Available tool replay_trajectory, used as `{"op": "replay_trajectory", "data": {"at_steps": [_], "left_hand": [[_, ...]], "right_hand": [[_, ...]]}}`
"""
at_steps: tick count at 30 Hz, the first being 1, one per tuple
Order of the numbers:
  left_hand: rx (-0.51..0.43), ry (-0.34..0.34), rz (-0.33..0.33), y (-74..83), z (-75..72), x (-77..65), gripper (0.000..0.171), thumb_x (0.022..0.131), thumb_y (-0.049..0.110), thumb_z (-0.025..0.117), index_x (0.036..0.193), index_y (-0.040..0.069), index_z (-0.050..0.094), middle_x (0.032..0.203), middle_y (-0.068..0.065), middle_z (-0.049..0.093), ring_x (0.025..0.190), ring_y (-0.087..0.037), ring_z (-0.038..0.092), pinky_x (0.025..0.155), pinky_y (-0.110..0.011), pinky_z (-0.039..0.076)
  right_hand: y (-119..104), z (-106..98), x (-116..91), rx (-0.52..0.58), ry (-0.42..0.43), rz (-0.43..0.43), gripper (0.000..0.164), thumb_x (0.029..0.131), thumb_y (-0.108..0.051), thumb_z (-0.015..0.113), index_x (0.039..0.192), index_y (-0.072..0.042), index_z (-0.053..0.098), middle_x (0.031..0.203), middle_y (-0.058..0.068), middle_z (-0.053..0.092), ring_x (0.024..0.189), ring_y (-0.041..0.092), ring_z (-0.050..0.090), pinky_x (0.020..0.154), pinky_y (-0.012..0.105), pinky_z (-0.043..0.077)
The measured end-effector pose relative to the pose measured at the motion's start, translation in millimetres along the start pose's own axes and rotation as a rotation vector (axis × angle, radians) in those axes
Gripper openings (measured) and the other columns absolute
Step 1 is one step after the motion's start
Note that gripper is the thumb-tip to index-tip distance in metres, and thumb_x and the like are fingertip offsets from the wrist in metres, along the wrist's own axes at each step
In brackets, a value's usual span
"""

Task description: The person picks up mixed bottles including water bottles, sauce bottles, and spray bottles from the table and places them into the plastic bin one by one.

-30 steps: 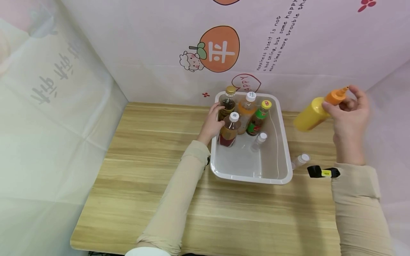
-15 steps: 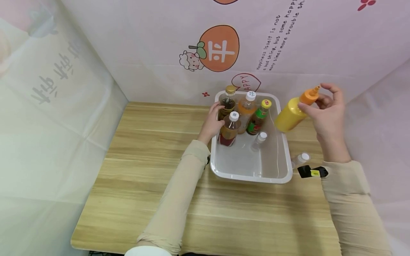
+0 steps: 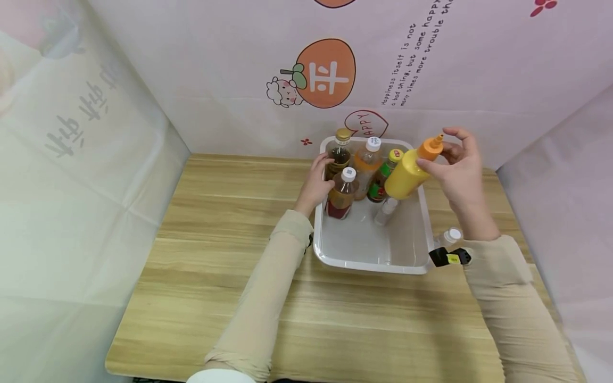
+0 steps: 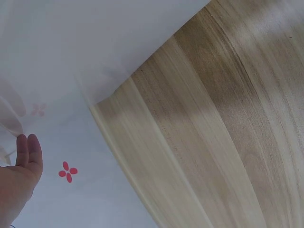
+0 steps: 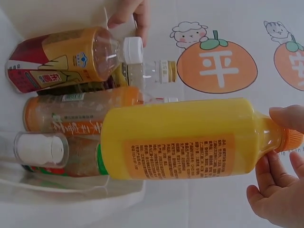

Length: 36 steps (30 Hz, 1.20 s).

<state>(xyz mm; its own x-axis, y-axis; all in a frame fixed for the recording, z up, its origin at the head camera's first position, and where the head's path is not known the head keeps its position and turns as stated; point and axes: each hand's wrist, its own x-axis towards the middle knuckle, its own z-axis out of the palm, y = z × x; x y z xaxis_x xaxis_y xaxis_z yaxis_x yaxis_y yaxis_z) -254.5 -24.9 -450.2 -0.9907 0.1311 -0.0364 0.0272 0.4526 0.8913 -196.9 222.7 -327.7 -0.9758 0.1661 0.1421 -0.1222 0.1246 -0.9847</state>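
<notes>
My right hand (image 3: pixel 462 178) pinches a yellow squeeze bottle (image 3: pixel 406 175) by the neck, below its orange nozzle cap. Tilted, the squeeze bottle hangs over the right side of a white plastic tub (image 3: pixel 371 264); printed text shows on its back label (image 5: pixel 178 158). My left hand (image 3: pixel 316 183) rests at the tub's left rim beside two bottles, its fingers loosely extended in the left wrist view. Nearest it stand a gold-capped dark bottle (image 3: pixel 338 159) and a white-capped bottle with a red label (image 3: pixel 341 198). What its fingertips touch is partly hidden.
The tub also holds an orange-labelled bottle (image 3: pixel 366 165), a green-labelled bottle (image 3: pixel 379 185) and a small clear bottle (image 3: pixel 384 214). Another small clear bottle (image 3: pixel 449 237) is outside the tub, by its right wall. A printed curtain (image 3: pixel 230 96) hangs behind the wooden table (image 3: pixel 215 255).
My right hand has carried the yellow squeeze bottle leftward, from beyond the tub's right side to over its right rim and interior. The left hand stays where it was.
</notes>
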Motion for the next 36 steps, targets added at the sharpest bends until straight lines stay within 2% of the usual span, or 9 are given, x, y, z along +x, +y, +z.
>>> {"op": "replay_trajectory", "data": {"at_steps": [6, 9, 13, 16, 21, 26, 30, 36], "left_hand": [[0.003, 0.004, 0.007, -0.2, -0.1, -0.4, 0.056, 0.087, -0.001, 0.054, 0.141, 0.010, 0.043, 0.159, 0.004, 0.020, 0.147, -0.022, 0.022, 0.119, -0.040, 0.027], [0.003, 0.005, 0.014, -0.3, 0.0, -0.8, 0.056, 0.087, -0.001, 0.054, 0.140, 0.010, 0.043, 0.159, 0.004, 0.020, 0.147, -0.021, 0.022, 0.119, -0.040, 0.027], [0.004, 0.005, 0.018, -0.4, -0.1, -1.1, 0.056, 0.086, -0.001, 0.054, 0.140, 0.010, 0.043, 0.159, 0.004, 0.020, 0.147, -0.021, 0.022, 0.119, -0.040, 0.027], [0.005, 0.005, 0.017, -0.2, -0.1, -0.8, 0.055, 0.087, -0.001, 0.054, 0.140, 0.010, 0.043, 0.159, 0.004, 0.020, 0.147, -0.022, 0.022, 0.119, -0.040, 0.027], [0.000, 0.004, 0.013, -0.4, -0.4, -0.3, 0.055, 0.087, -0.001, 0.054, 0.140, 0.010, 0.043, 0.159, 0.004, 0.020, 0.148, -0.021, 0.021, 0.119, -0.040, 0.027], [-0.002, 0.010, 0.013, 0.3, -1.1, -1.1, 0.056, 0.086, -0.002, 0.054, 0.140, 0.009, 0.043, 0.159, 0.003, 0.020, 0.148, -0.022, 0.021, 0.119, -0.041, 0.026], [0.001, 0.012, 0.011, 0.8, -1.2, -1.8, 0.057, 0.086, -0.002, 0.055, 0.140, 0.009, 0.043, 0.159, 0.004, 0.020, 0.148, -0.022, 0.021, 0.120, -0.041, 0.026], [0.003, 0.007, 0.006, 1.6, -0.7, -1.7, 0.056, 0.086, -0.001, 0.055, 0.140, 0.009, 0.043, 0.159, 0.004, 0.020, 0.148, -0.023, 0.021, 0.120, -0.042, 0.025]], "right_hand": [[3.9, 13.1, 1.1, -0.082, -0.057, 0.004, 0.062, 0.077, 0.011, 0.067, 0.125, -0.023, 0.046, 0.091, -0.016, 0.062, 0.100, 0.005, 0.053, 0.076, 0.009, 0.047], [7.4, 18.4, 2.5, -0.160, -0.087, 0.017, 0.062, 0.079, 0.007, 0.068, 0.128, -0.023, 0.044, 0.093, -0.018, 0.059, 0.099, 0.004, 0.052, 0.077, 0.008, 0.047], [11.9, 24.9, 3.8, -0.276, -0.109, 0.053, 0.065, 0.081, -0.001, 0.070, 0.135, -0.020, 0.039, 0.096, -0.019, 0.056, 0.101, 0.005, 0.051, 0.086, 0.016, 0.044], [15.5, 29.6, 5.0, -0.318, -0.128, 0.090, 0.067, 0.082, -0.003, 0.070, 0.137, -0.017, 0.037, 0.099, -0.015, 0.055, 0.107, 0.010, 0.050, 0.091, 0.022, 0.043], [21.4, 36.0, 7.9, -0.356, -0.157, 0.108, 0.069, 0.081, -0.003, 0.070, 0.139, -0.013, 0.035, 0.103, -0.008, 0.055, 0.110, 0.014, 0.052, 0.091, 0.021, 0.044], [23.1, 41.5, 9.8, -0.364, -0.177, 0.096, 0.072, 0.080, -0.001, 0.070, 0.141, -0.010, 0.034, 0.104, -0.007, 0.055, 0.107, 0.013, 0.052, 0.092, 0.023, 0.045], [25.7, 45.1, 10.5, -0.361, -0.178, 0.114, 0.073, 0.079, 0.000, 0.071, 0.142, -0.008, 0.033, 0.104, -0.005, 0.054, 0.103, 0.010, 0.051, 0.088, 0.019, 0.045], [35.5, 49.9, 10.6, -0.363, -0.199, 0.110, 0.071, 0.079, 0.004, 0.070, 0.139, -0.003, 0.034, 0.114, 0.009, 0.054, 0.097, 0.007, 0.051, 0.082, 0.012, 0.044]]}}
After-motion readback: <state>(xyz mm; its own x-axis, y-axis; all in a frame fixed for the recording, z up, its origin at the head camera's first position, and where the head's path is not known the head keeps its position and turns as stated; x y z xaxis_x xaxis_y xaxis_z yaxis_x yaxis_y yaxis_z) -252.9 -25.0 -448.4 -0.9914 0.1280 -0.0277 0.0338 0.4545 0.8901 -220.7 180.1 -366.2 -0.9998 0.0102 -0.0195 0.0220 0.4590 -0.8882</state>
